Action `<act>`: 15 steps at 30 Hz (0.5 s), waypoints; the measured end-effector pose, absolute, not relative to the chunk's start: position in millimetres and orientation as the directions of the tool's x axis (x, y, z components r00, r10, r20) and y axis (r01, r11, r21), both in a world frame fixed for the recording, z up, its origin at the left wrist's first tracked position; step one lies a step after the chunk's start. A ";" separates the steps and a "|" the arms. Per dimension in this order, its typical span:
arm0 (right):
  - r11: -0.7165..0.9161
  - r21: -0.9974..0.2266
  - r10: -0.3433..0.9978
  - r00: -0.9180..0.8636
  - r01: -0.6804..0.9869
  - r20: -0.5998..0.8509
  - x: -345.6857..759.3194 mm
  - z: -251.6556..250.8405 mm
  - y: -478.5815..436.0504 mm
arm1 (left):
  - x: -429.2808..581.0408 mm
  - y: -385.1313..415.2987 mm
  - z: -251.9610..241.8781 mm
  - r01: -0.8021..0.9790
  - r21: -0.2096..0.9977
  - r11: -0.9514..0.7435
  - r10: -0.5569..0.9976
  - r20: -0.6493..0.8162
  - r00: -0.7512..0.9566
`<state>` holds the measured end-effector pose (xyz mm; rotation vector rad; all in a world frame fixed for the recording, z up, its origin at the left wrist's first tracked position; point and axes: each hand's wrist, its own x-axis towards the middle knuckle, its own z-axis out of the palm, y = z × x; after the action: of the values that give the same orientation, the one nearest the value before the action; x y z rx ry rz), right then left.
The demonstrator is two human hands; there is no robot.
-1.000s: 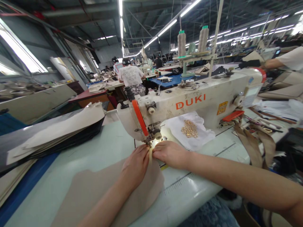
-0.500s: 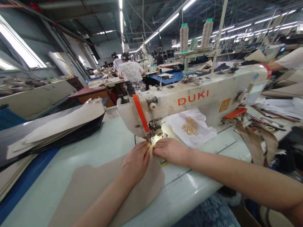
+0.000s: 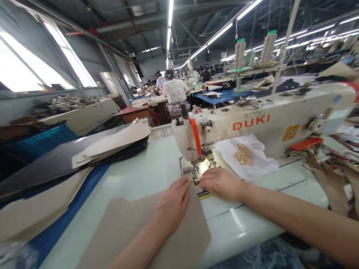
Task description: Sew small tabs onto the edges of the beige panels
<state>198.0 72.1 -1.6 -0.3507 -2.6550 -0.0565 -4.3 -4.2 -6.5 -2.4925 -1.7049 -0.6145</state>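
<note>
A flat beige fabric piece (image 3: 193, 233) lies on the pale sewing table and narrows towards the needle area of a white sewing machine (image 3: 221, 125). My left hand (image 3: 174, 201) rests over it, fingers closed together on its narrow far end. From the other side, my right hand (image 3: 223, 184) meets that end with bent fingers pinched at its edge. Something small and dark shows between my fingertips; I cannot make out what it is. Both hands are just in front of the lit presser foot (image 3: 196, 164), which stands apart from my fingertips.
Small gold metal pieces (image 3: 244, 155) lie on a white cloth (image 3: 265, 164) behind my right hand. Stacked beige and black panels (image 3: 117, 144) are on the left. Brown straps (image 3: 328, 183) hang at the right. A person (image 3: 175, 91) sits farther back.
The view has swung left, so the scene sits farther right. Both hands and the fabric's narrow end have come back from the presser foot towards me.
</note>
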 end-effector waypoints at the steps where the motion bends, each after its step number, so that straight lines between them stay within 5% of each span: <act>1: 0.966 -0.028 0.240 -0.846 0.259 0.476 198.1 -1.9 71.0 | -6.2 -12.3 -6.8 0.909 0.182 -0.374 0.890 0.347 0.297; 8: 0.949 -0.057 0.284 -0.757 0.311 0.588 201.0 -4.7 67.2 | -6.8 -51.4 13.5 0.926 0.275 -0.257 0.929 0.333 0.159; 11: 0.935 -0.078 0.326 -0.748 0.347 0.578 204.1 -3.8 64.5 | -18.4 -88.4 13.2 0.949 0.203 -0.242 0.912 0.380 0.151; 15: 0.932 -0.103 0.342 -0.751 0.347 0.564 203.7 -2.3 60.5 | -55.9 -148.8 -6.3 0.927 0.058 -0.370 0.918 0.175 0.356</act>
<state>203.7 60.5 -2.3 -0.4887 -2.4830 -0.0110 -55.9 -148.8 -6.3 -2.5444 -1.7330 -0.2757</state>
